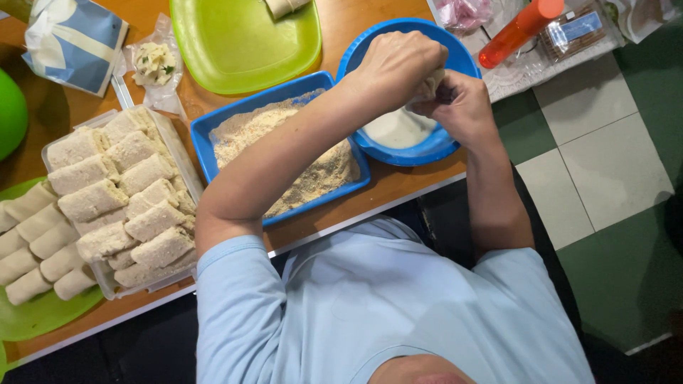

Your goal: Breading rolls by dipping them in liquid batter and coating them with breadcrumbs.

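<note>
Over the round blue plastic bowl (441, 146) at the near edge of the wooden tabletop (370, 188), both of my hands meet. My left hand (398, 67) is curled shut over the top of a pale rolled piece of dough (429, 87), and my right hand (462, 107) closes on it from below, so the roll is pinched between them, just above the white liquid (398, 129) pooled in the bowl. Holding it there seems to let any drips fall back into the bowl. Just beside the bowl, touching it, sits a rectangular blue plastic tray (206, 139) heaped with fine tan breadcrumbs (313, 167), close enough for a short reach. Farther along, a clear plastic container (174, 135) holds crumb-coated rolls (131, 206) packed tightly in rows. Plain uncoated rolls (35, 252) lie on a green plate (43, 316) at the tabletop's end. A second, square lime-green plate (235, 43) sits behind the tray, nearly bare. An orange cylindrical bottle (518, 30) lies tilted beyond the bowl.
</note>
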